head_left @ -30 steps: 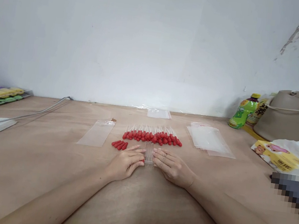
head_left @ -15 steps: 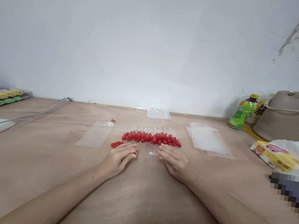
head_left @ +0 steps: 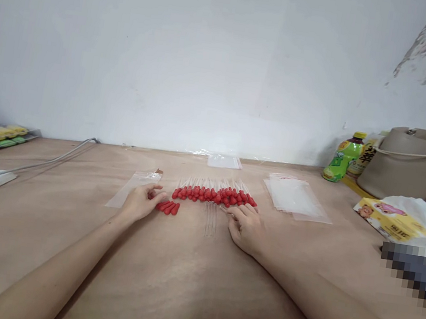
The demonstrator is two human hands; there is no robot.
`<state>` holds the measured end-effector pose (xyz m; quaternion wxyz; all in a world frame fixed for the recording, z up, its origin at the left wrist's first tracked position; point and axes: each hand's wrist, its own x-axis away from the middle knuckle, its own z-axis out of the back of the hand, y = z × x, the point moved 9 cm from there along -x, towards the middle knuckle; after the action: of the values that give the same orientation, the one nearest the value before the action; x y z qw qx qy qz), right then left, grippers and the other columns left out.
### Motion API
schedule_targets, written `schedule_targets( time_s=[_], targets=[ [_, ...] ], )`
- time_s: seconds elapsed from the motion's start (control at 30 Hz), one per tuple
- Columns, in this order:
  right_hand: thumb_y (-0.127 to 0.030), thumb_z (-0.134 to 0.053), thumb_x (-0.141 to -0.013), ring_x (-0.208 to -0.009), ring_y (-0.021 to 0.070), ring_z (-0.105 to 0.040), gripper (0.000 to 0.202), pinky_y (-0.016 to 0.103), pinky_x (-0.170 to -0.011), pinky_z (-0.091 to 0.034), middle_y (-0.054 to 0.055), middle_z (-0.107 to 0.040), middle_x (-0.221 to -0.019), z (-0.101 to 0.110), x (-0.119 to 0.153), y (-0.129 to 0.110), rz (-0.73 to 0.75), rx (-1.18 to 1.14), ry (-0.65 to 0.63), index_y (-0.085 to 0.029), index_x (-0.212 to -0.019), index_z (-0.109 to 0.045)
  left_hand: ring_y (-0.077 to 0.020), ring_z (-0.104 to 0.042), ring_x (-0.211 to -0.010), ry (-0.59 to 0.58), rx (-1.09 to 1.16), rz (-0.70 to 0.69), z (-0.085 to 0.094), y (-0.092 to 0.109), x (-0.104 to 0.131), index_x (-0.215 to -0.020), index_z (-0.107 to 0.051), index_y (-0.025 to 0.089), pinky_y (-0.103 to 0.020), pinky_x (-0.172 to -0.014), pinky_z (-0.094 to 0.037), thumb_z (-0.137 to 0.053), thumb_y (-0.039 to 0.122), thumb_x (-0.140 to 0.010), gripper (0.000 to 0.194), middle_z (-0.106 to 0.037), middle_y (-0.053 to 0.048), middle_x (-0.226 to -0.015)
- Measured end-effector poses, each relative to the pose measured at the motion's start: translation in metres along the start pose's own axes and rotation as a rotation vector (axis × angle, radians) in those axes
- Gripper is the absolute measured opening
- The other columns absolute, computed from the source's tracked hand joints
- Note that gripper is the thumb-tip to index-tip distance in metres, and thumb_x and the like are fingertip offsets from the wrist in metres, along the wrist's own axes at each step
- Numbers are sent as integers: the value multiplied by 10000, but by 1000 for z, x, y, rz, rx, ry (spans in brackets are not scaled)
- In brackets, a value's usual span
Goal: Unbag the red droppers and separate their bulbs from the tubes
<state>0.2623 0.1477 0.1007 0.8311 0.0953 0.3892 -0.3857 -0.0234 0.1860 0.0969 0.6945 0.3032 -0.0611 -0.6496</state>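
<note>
curling beside the left end of a small cluster of red rubber bulbs (head_left: 168, 208), just left of the frame's center, the left hand (head_left: 141, 201) had its thumb and index finger parted, with nothing visible between them. the right hand (head_left: 247, 227), right of center, had its fingers bent and its tips bunched close to the upper ends of some thin clear tubes (head_left: 210, 220); whether they pinched one i could not make out. the tubes lay roughly side by side on the tan tabletop (head_left: 177, 293) at the middle of the frame. just above them spread a row of clear droppers with red bulbs (head_left: 207, 196), near the right fingertips. a flat clear plastic bag (head_left: 121, 196) lay partly behind the left hand, and a stack of clear bags (head_left: 291, 195) sat farther right. as i judged it, the loose tubes could have rolled apart if a fingertip had nudged them sideways, the right knuckles could have knocked the row out of line, and the rounded bulbs could have skidded away under an off-center pinch. a hard squeeze might have cracked a tube, if they were glass.
</note>
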Motion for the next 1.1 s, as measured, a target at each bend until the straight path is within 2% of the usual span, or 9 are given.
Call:
schedule_targets(
  time_s=[0.1, 0.2, 0.43, 0.57, 0.67, 0.8, 0.9, 1.1],
  targets=[
    [-102, -453, -749, -730, 167, -503, 192, 294, -703, -347, 39, -597, -727, -5, -1, -3, 5, -10, -29, -180, -815, -616, -187, -616, -676, -38, -27, 18, -5, 2, 2, -956, -624, 167, -261, -616, -440, -464, 533, -735, 456, -674, -30, -718],
    [-119, -455, -773, -749, 168, -513, 195, 297, -719, -343, 43, -598, -743, -9, -1, -8, 10, -7, -75, -183, -852, -621, -200, -627, -726, -26, -66, 25, 0, 7, 5, -921, -634, 191, -264, -629, -431, -394, 535, -775, 444, -691, -35, -773],
    [-280, -483, -828, -802, 190, -499, 192, 341, -745, -310, 51, -611, -800, -9, -3, -19, 18, 12, -155, -197, -942, -614, -236, -609, -756, 20, -205, 0, 10, 18, 13, -846, -657, 217, -286, -624, -404, -367, 503, -800, 410, -682, -54, -769],
    [-400, -497, -819, -825, 203, -485, 274, 358, -755, -298, 66, -608, -833, -10, -4, -24, 62, -1, -195, -195, -953, -619, -252, -533, -973, 105, -238, -155, 11, 42, 15, -885, -626, 212, -323, -802, -395, -402, 471, -801, 353, -644, -61, -959],
    [-487, -498, -796, -845, 211, -477, 376, 374, -779, -295, 75, -601, -878, -10, -4, -26, 78, -2, -218, -195, -1005, -610, -247, -514, -974, 126, -246, -254, 5, 58, 12, -933, -575, 190, -344, -822, -394, -419, 463, -798, 342, -609, -74, -983],
    [-535, -483, -787, -854, 210, -473, 435, 388, -805, -291, 72, -592, -901, -10, -3, -27, 86, -11, -251, -208, -1049, -598, -249, -517, -927, 61, -260, -208, -9, 56, 1, -794, -571, 189, -369, -808, -395, -404, 460, -807, 319, -601, -76, -894],
    [-543, -462, -797, -866, 212, -475, 444, 388, -805, -296, 76, -589, -911, -10, -2, -26, 79, -18, -253, -216, -1068, -594, -243, -517, -918, 53, -252, -193, -15, 53, -5, -704, -564, 191, -366, -816, -390, -399, 447, -812, 323, -598, -69, -849],
    [-472, -482, -816, -846, 198, -488, 366, 374, -795, -315, 66, -592, -878, -5, -3, -19, 28, -54, -184, -206, -1036, -604, -255, -504, -918, 141, -217, -135, -12, 47, -9, -732, -562, 174, -371, -787, -385, -399, 357, -817, 259, -591, -87, -881]
  ],
)
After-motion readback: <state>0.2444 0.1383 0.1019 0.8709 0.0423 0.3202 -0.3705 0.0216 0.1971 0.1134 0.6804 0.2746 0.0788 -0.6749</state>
